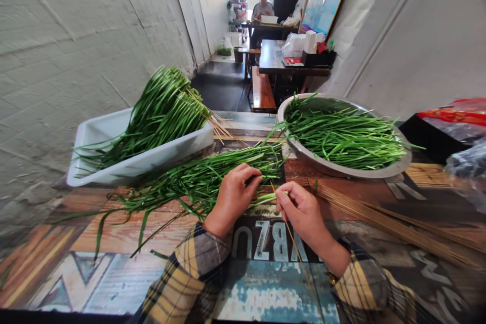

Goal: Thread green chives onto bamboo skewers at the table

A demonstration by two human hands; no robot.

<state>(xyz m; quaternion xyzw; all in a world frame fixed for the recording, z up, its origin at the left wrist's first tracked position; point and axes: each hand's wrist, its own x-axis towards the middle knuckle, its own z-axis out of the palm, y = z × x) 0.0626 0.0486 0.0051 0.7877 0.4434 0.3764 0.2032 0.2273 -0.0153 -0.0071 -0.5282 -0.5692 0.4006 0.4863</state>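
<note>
A loose pile of garlic chives [186, 179] lies across the tabletop in front of me. My left hand [237, 192] is closed at the stem ends of the pile, thumb and forefinger pinched on chive stalks. Just to its right, my right hand [304, 212] grips a thin bamboo skewer [299, 255], whose lower end slants toward the table's near edge. A few pale chive stems [266, 197] reach the right fingertips, beside the skewer's upper end. Whether they are pierced I cannot tell.
Left stands a white plastic tray [132, 164] holding skewered bunches of chives [170, 111]. A metal basin [341, 171] with more chives sits right, near loose bamboo skewers [379, 217] and plastic-wrapped items [463, 136]. Farther back are another table [271, 55], a bench [262, 88] and a seated person [262, 7].
</note>
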